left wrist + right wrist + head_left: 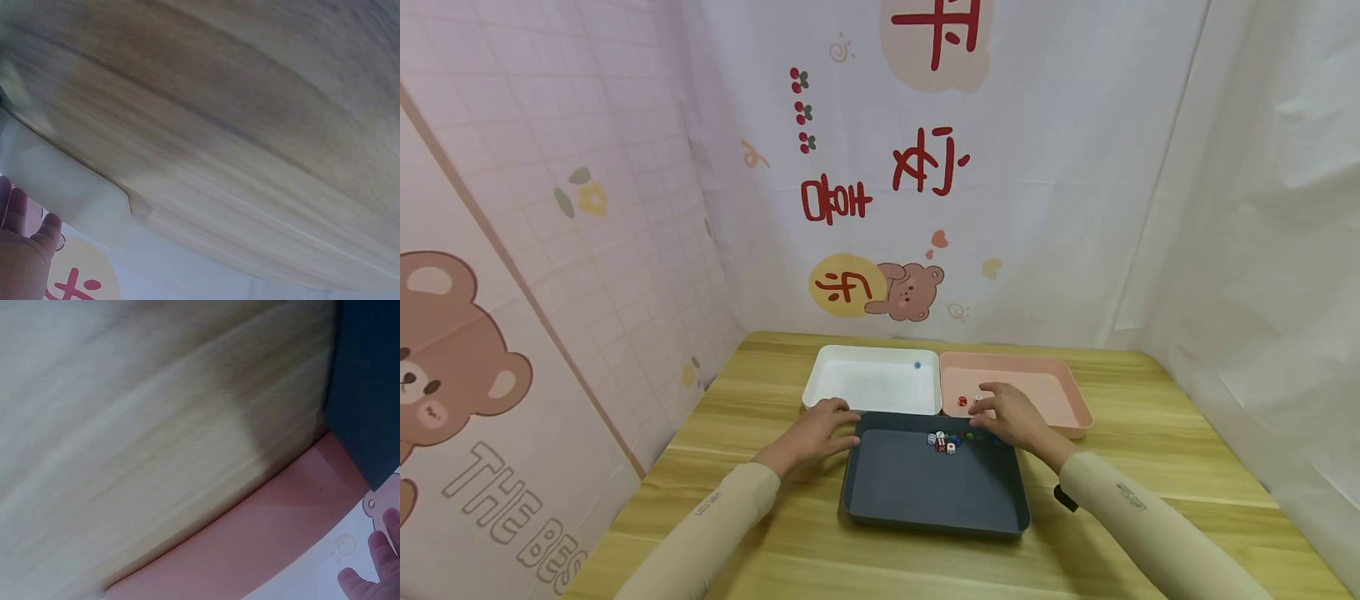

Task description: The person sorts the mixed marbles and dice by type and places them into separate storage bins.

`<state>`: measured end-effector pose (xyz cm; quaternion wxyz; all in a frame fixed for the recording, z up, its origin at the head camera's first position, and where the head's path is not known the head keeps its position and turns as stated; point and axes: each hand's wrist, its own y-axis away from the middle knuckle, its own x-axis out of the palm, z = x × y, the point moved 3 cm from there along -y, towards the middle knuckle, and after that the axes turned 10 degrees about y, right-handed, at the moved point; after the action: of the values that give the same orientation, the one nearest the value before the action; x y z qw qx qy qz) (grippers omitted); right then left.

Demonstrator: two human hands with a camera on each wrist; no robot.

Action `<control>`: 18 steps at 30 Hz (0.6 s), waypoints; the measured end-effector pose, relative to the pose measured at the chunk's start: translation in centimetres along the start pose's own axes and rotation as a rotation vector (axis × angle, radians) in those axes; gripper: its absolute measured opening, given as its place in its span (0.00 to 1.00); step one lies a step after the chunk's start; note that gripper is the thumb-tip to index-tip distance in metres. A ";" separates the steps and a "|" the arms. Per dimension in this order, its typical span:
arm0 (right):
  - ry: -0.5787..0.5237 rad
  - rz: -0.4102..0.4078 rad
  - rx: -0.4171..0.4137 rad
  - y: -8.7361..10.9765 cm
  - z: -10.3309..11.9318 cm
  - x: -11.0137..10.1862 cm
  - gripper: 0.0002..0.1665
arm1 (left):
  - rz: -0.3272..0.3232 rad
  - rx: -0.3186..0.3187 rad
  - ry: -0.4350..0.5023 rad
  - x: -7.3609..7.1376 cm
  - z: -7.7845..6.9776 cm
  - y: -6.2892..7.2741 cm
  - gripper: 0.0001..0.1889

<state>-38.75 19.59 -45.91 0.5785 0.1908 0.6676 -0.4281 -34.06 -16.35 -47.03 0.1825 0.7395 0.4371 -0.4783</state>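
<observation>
My left hand (820, 433) is beside the upper left corner of a dark grey tray (925, 500), its fingertips near the rim. Loosely bent, the fingers of my right hand (1013, 417) hover where the dark tray meets a pink tray (1060, 387). Several dice (951, 448), mostly white and red with some darker ones, lie clustered near the dark tray's far side. A red die (962, 402) and a white die (978, 399) sit in the pink tray, close to the right fingertips. In the right wrist view, the right hand's fingers (382, 547) are spread.
A white tray (872, 379) holding one blue die (917, 365) stands left of the pink tray. All the trays rest on a wood-grain table (760, 550). Printed cloth walls (1045, 208) rise behind and on both sides.
</observation>
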 end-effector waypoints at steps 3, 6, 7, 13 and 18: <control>0.016 -0.005 -0.015 0.4 -0.1 0.0 0.07 | -0.004 0.004 -0.005 0.0 0.0 0.0 0.24; 0.053 -0.011 -0.026 0.9 -0.2 -0.1 0.08 | -0.004 0.008 -0.009 0.0 0.0 0.0 0.24; 0.064 -0.010 -0.028 1.1 -0.3 -0.1 0.08 | -0.005 0.010 -0.006 0.0 0.0 0.0 0.23; 0.142 0.022 0.006 2.2 -0.3 0.0 0.07 | -0.008 0.020 -0.003 0.0 0.0 0.0 0.23; 0.189 0.062 0.060 2.9 0.1 0.0 0.07 | -0.007 0.021 -0.007 0.0 0.0 0.0 0.23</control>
<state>-36.57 21.13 -46.94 0.5202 0.2680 0.6998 -0.4097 -34.01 -16.36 -47.01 0.1745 0.7382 0.4341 -0.4859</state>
